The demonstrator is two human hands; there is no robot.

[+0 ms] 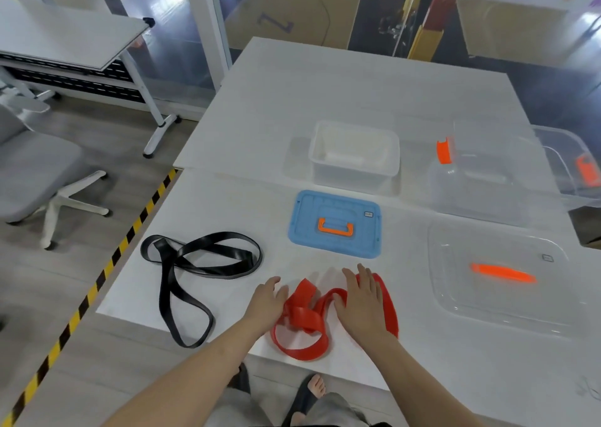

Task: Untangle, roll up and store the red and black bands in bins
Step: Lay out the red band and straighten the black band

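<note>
Currently both hands are flat and open on the red band (304, 316), nothing pinched: left hand (267, 303) on its left edge, right hand (362, 298) pressing its right loop. Band sits knotted at the near table edge (341, 366), lowest loop at the lip. Black band (195, 264) lies tangled, apart to the left. White bin (354, 153) and clear bin (481, 173) wait open, far side.

Risks, my read: pulling the wrong loop tightens the knot; a slack loop slides off the edge; released stretch snaps back.
</note>
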